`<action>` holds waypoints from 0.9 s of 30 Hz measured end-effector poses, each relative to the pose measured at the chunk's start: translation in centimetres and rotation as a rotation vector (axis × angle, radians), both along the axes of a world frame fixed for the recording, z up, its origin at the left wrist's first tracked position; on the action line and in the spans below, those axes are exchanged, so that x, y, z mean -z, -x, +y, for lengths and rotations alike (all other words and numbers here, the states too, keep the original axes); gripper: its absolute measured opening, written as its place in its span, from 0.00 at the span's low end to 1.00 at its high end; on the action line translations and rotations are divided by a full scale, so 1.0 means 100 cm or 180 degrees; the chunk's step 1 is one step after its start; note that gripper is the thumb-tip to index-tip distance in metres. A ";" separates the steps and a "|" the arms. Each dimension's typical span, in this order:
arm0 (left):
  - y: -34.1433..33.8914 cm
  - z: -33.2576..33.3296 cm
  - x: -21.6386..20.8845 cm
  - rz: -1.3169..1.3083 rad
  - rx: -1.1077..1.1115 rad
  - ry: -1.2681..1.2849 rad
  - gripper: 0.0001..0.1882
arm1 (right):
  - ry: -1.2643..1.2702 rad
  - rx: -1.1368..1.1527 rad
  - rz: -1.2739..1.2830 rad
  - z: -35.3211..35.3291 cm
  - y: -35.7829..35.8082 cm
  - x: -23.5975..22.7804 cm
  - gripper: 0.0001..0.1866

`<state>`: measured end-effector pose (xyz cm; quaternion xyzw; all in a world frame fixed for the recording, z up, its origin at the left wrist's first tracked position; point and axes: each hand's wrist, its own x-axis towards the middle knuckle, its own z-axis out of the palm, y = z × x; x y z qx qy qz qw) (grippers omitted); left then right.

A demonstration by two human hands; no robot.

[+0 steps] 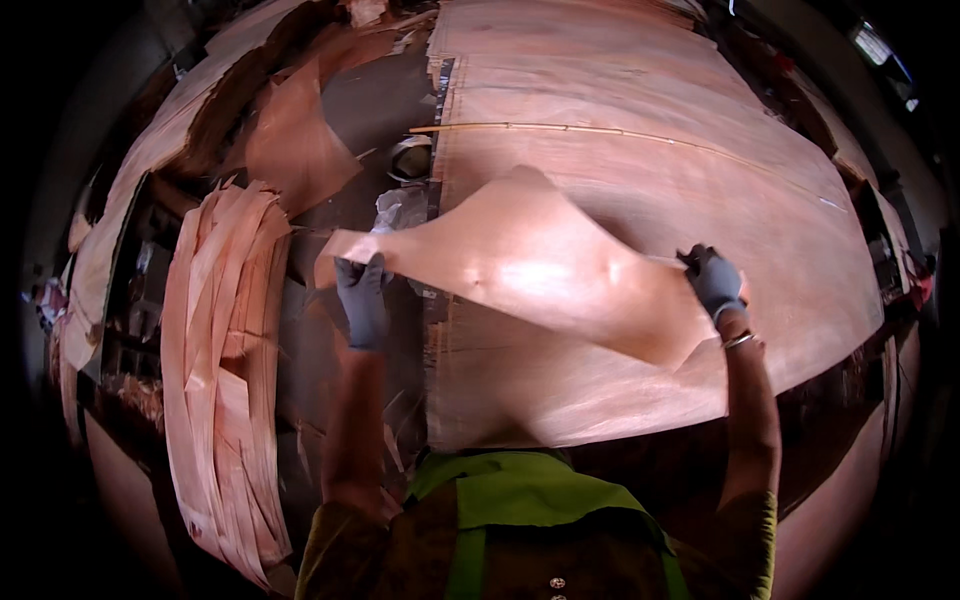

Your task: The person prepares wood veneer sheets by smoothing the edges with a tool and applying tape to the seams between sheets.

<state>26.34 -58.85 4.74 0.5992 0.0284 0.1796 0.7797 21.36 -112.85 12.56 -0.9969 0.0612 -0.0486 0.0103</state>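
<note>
A thin wooden sheet (540, 262) hung, bowed, above a wide stack (810, 290). The left hand (362, 298) (gloved in grey, like the right hand (713, 282)) had its fingers clamped on one end; the right's fingers gripped the other. A stick (600, 131) lay farther back.

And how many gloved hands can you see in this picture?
2. The left hand grips the left end of the thin wood sheet; the right hand holds its right end. Others could be hidden in the dark edges.
</note>
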 end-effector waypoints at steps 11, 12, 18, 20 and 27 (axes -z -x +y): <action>0.082 -0.031 0.026 0.0616 -0.1168 0.0102 0.49 | -0.1499 -0.1394 0.0558 0.078 0.126 0.121 0.45; 0.086 -0.034 0.022 0.0572 -0.1245 0.0149 0.49 | -0.1505 -0.1729 0.0073 0.076 0.128 0.130 0.44; 0.109 -0.053 0.005 0.0446 -0.1885 -0.0171 0.45 | -0.1521 -0.1880 0.0142 0.087 0.157 0.155 0.39; 0.115 -0.049 0.004 0.0486 -0.1902 -0.0260 0.37 | -0.1292 -0.1778 0.0249 0.095 0.157 0.165 0.37; 0.141 -0.010 0.006 0.0680 -0.1246 -0.0143 0.16 | -0.1513 -0.1869 -0.0131 0.093 0.135 0.140 0.08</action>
